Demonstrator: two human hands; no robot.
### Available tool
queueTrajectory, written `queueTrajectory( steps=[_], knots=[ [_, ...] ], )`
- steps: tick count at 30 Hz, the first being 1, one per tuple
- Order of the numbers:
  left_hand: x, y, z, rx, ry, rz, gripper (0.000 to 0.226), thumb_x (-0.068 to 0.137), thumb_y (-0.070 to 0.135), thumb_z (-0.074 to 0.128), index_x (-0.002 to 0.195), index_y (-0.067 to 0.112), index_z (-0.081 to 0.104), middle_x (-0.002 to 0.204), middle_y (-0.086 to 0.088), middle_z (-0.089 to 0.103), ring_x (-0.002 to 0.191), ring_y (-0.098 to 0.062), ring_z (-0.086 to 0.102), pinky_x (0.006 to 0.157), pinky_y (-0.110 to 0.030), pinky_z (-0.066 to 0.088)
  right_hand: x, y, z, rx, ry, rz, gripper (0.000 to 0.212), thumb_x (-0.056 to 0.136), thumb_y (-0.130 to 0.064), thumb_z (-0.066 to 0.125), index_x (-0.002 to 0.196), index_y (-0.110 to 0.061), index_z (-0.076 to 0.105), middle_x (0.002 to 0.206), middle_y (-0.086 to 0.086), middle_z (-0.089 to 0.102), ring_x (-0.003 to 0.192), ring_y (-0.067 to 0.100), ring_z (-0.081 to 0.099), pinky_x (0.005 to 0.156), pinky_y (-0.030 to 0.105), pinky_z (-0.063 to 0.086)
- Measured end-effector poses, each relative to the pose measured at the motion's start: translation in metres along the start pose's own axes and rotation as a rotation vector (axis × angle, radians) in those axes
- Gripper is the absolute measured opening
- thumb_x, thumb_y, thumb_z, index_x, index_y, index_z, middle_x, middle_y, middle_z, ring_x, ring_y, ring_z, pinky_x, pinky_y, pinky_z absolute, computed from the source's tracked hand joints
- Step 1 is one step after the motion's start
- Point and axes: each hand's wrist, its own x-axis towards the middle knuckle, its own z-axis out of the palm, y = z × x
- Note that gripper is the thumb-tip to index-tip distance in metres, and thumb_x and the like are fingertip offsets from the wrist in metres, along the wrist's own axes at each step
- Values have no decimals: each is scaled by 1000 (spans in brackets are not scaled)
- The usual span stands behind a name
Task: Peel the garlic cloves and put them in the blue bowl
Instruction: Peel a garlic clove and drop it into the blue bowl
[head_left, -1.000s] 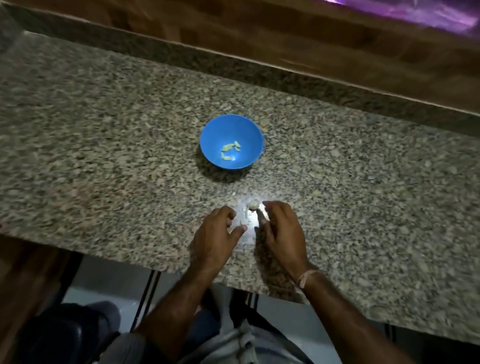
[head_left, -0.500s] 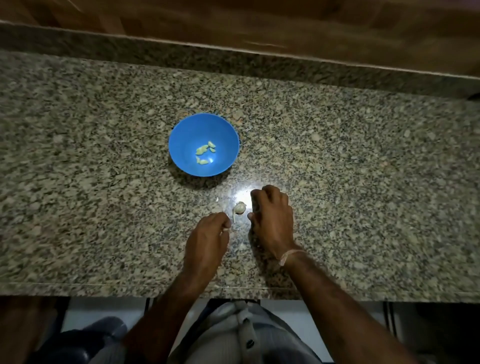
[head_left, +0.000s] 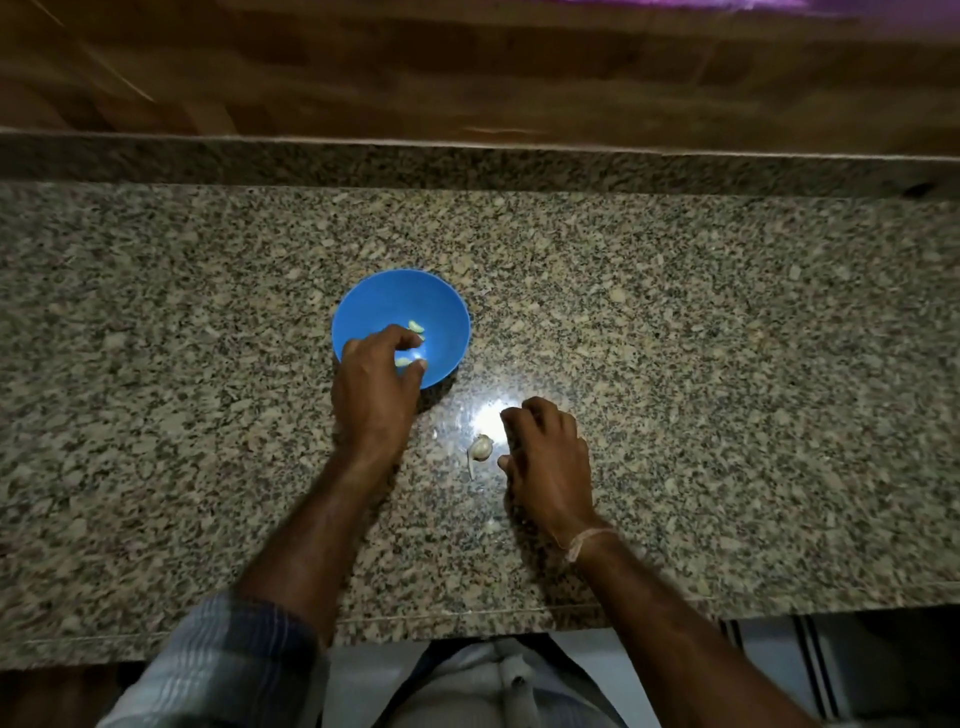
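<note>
The unpeeled garlic clove (head_left: 480, 447) lies on the bench (head_left: 727, 364), long axis running roughly near-to-far, just left of the right hand (head_left: 550, 462), whose loosely curled fingers grasp nothing visible, while the farther left hand (head_left: 376, 384) hovers relaxed, apparently empty, over the blue bowl (head_left: 447, 312).

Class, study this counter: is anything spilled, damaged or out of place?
Nothing stands out. The blue bowl sits upright holding peeled cloves; one unpeeled clove lies on the counter beside the right hand.
</note>
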Motion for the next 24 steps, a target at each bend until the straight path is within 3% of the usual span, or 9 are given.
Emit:
queueTrajectory(
  steps=[2, 4, 6, 8, 13, 15, 19, 21, 24],
  knots=[
    [-13, -1, 0, 90, 83, 115, 27, 87, 15, 80, 111, 20, 70, 110, -2, 68, 106, -31, 57, 83, -43, 48, 0, 5, 1, 18, -10, -15, 54, 89, -29, 79, 137, -30, 54, 148, -3, 42, 131, 25, 39, 93, 43, 46],
    [-41, 2, 5, 28, 108, 180, 21, 90, 15, 77, 109, 18, 69, 106, -2, 64, 102, -25, 55, 84, -37, 48, 0, 14, 4, 88, -13, -32, 57, 88, -26, 80, 140, -26, 56, 153, -1, 44, 135, 26, 39, 99, 45, 47],
    [-74, 8, 18, -99, -48, 173, 20, 95, 23, 73, 115, 18, 69, 107, 2, 62, 99, -13, 53, 82, -24, 47, -3, 23, 7, 201, -1, -49, 57, 89, -21, 79, 142, -23, 59, 155, 0, 46, 139, 25, 40, 107, 43, 45],
    [-97, 6, 40, -125, -204, 115, 32, 98, 31, 70, 127, 20, 67, 115, 1, 59, 105, -13, 54, 84, -30, 49, -8, 31, 8, 306, 12, -70, 54, 91, -18, 76, 143, -21, 60, 155, 1, 49, 139, 24, 42, 111, 41, 43],
    [-112, 12, 72, -123, -181, 28, 22, 93, 13, 74, 115, 19, 73, 109, -1, 65, 99, -21, 62, 81, -34, 52, -12, 44, 0, 476, -3, -105, 42, 93, -20, 72, 135, -21, 66, 136, -3, 62, 126, 19, 54, 105, 43, 50],
    [-119, 17, 79, -314, -183, -148, 21, 91, 7, 76, 109, 19, 76, 104, 0, 72, 89, -17, 66, 78, -26, 50, -14, 46, -10, 669, -69, -19, 38, 93, -19, 73, 131, -19, 69, 126, -4, 70, 118, 14, 65, 101, 43, 56],
    [-125, 35, 76, -1087, -296, -681, 22, 94, 11, 72, 116, 15, 71, 106, -13, 78, 93, -23, 74, 80, -37, 57, -21, 43, -31, 979, -215, 98, 32, 93, -7, 75, 124, -14, 75, 105, 1, 79, 98, 11, 75, 88, 30, 61],
    [-132, 45, 73, -1352, -309, -756, 35, 87, 15, 73, 120, 10, 63, 114, -19, 76, 103, -28, 75, 89, -36, 60, -24, 41, -42, 1091, -217, 107, 28, 92, -4, 76, 119, -12, 77, 98, 7, 79, 90, 12, 75, 81, 28, 61],
    [-142, 58, 69, -1490, -310, -734, 36, 90, 13, 69, 125, 8, 61, 132, -27, 67, 122, -37, 66, 108, -44, 50, -26, 42, -59, 1149, -200, 94, 20, 91, -3, 77, 109, -13, 79, 94, 12, 78, 82, 19, 71, 82, 44, 62]
  ],
)
